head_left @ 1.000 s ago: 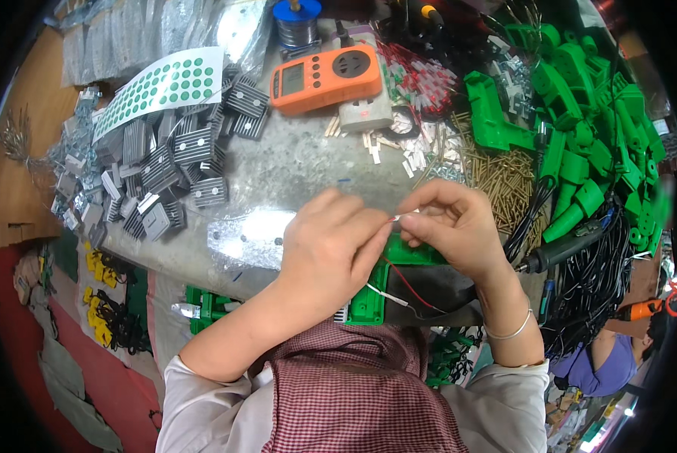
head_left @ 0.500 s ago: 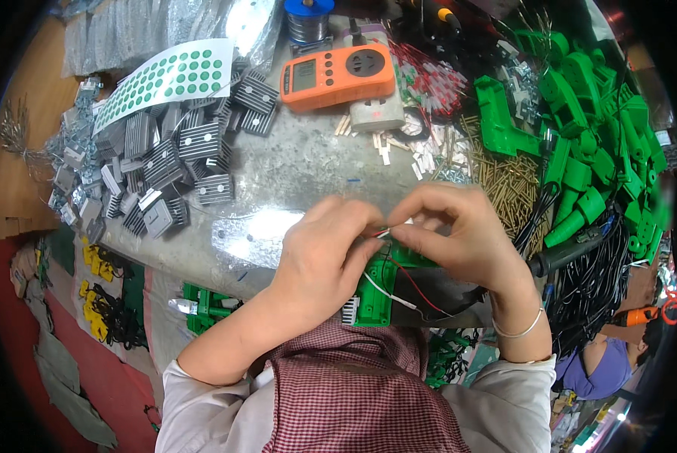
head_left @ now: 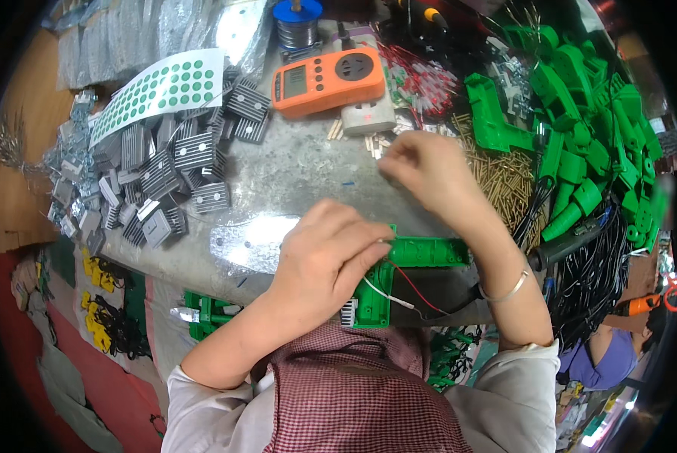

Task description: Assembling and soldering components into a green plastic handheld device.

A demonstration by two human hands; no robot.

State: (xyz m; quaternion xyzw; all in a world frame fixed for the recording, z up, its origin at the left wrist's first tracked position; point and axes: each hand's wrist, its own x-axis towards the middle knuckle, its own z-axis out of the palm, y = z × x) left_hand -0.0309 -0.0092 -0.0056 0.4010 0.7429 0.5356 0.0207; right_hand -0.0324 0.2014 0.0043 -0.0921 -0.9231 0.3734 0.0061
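Green housing (head_left: 399, 264) at the counter's near edge sits clamped under the left hand (head_left: 327, 253); right hand (head_left: 421, 170), fingers pinched together, reaches mid-counter near the orange meter (head_left: 327, 79).

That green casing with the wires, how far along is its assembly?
Partly built: the green casing lies open, with white and red wires already inside. The left hand holds it on the metal table, while the right hand reaches toward small loose parts beyond it. A large pile of green shells and finned heat sinks remains unused.
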